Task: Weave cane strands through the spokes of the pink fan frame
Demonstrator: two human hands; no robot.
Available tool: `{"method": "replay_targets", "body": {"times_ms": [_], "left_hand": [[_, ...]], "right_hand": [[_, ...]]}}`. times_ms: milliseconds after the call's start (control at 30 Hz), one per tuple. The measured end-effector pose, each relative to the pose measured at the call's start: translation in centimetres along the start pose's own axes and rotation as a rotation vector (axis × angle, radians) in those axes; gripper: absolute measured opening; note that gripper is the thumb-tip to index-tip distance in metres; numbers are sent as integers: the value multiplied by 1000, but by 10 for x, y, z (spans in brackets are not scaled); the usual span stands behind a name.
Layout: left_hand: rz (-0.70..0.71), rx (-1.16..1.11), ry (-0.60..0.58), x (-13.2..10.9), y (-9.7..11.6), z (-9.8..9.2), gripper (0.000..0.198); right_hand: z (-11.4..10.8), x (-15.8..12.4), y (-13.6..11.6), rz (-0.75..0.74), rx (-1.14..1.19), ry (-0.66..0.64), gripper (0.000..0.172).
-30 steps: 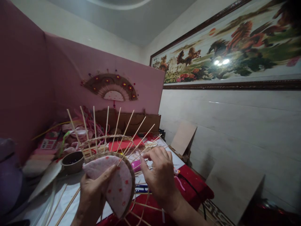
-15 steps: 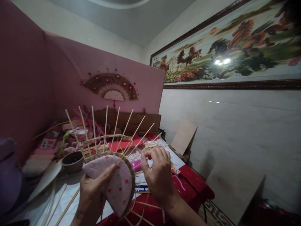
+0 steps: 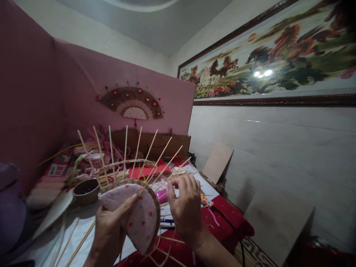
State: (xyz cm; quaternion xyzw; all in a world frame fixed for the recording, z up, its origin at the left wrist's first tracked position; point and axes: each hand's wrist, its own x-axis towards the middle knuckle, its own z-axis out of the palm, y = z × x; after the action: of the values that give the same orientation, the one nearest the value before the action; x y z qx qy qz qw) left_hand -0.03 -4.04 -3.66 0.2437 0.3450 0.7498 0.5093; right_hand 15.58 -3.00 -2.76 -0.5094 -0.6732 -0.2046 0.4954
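The fan frame [image 3: 154, 226] is held up in front of the person, over the near part of the tabletop [image 3: 83, 231]. Its half-round cloth panel [image 3: 139, 222] has its long, straight edge slanting from upper left to lower right, and its curved, twine-wrapped rim faces up and to the right. From that rim the sticks [image 3: 126, 148] spread like rays: the leftmost lean left, the middle ones stand nearly upright, the others tilt right, and the lowest run down to the right over the red cloth [image 3: 230, 217]. Gaps separate the stick tips, and a loop of twine [image 3: 125, 161] arcs across the sticks partway up.

The left hand [image 3: 111, 226] grips the panel near its straight edge, thumb flat on the face. The right hand [image 3: 185, 207] is narrow, thumb and forefinger pinching the loose end of the twine beside the right-hand sticks.

The bowl [image 3: 86, 193] sits just left of the rim, while red paper [image 3: 136, 172] lies behind the sticks. Right of the right hand, the tabletop's edge slopes away, with open air beyond it before the wall [image 3: 267, 148].
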Motion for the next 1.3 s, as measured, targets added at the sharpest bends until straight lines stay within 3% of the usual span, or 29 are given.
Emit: {"method": "replay_targets", "body": {"times_ms": [667,1300], "left_hand": [[-50,-2,-9,-1,0,1,38],[-50,-2,-9,2,-4,-3,43]], "right_hand": [[3,0,-6,81,-124,-2,13],[-2,0,-2,39,-2,7,6]]}}
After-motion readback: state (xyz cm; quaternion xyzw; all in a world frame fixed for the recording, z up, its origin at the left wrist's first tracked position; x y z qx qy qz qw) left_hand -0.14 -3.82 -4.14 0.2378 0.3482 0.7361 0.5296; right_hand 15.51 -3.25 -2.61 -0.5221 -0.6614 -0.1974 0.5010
